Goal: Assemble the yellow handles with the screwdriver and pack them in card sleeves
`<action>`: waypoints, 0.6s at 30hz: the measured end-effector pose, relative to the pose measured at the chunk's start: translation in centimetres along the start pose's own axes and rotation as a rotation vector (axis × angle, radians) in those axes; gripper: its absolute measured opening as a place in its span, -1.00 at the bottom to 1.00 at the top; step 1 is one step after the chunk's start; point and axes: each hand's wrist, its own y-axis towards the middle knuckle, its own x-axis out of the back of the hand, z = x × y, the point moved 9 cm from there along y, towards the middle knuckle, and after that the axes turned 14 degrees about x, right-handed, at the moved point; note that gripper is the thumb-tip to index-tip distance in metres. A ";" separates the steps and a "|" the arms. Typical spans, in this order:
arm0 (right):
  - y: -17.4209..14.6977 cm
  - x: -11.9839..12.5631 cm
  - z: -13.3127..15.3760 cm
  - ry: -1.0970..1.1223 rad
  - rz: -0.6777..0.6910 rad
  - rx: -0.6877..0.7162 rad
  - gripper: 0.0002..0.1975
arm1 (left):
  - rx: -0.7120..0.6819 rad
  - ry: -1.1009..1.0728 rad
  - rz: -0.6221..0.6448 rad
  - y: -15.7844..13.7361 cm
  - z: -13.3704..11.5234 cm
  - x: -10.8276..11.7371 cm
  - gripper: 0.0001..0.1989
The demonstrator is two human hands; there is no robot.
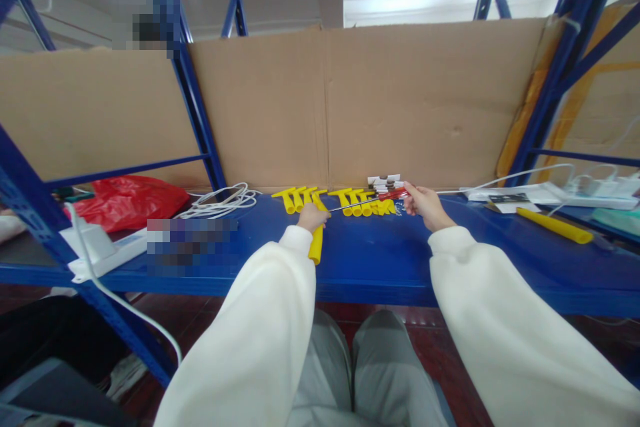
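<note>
My left hand is closed around a yellow plastic handle, whose tube end sticks out below my fingers. In my right hand is a screwdriver with a red handle, gripped at its rear end. Its thin metal shaft runs left, and the tip meets the yellow handle by my left fingers; the exact contact is too small to see. Behind my left hand lie several similar yellow handles, with another row between my hands. Small yellow pieces lie under the screwdriver, beside tiny shiny bits.
Small white-and-black items lie by the cardboard wall. At left are a coiled white cable, a red plastic bag and a power strip. A yellow tube lies at right. Blue posts frame the shelf.
</note>
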 end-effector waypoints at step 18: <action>-0.5 0.3 -1.3 0.053 -0.044 -0.158 -0.74 | -0.027 0.085 -0.024 -0.1 -0.3 0.0 -0.93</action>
